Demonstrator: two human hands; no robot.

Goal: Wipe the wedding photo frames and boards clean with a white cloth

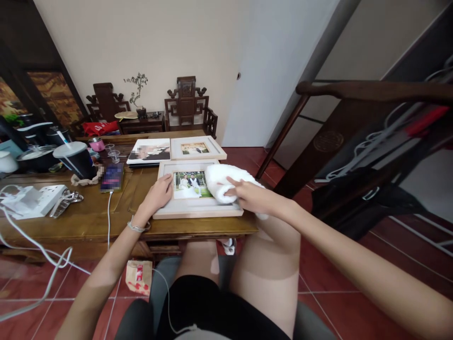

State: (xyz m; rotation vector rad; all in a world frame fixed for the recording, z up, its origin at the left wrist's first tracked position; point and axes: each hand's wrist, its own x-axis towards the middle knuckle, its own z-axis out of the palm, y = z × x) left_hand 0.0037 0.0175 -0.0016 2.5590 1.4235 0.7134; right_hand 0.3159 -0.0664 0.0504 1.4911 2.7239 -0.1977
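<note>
A light wooden picture frame [198, 215] lies flat near the table's front edge, showing a photo of a seated couple outdoors. My left hand [161, 190] grips its left side, the fingers curled over the border. In my right hand [247, 194] is a bunched white cloth [226, 177], pressed on the right part of the frame and covering some of the photo and border. Part of the cloth hangs past the frame's right side. Just behind lie a second picture frame [215, 146] and a photo panel [150, 150] stacked on something dark.
On the left of the wooden table [136, 177] are a dark cup with a straw [76, 163], a charging phone [111, 178] and a white power strip [42, 200] with loose cables. A wooden chair [329, 137] stands close on the right. A paper bag [139, 277] is below the table.
</note>
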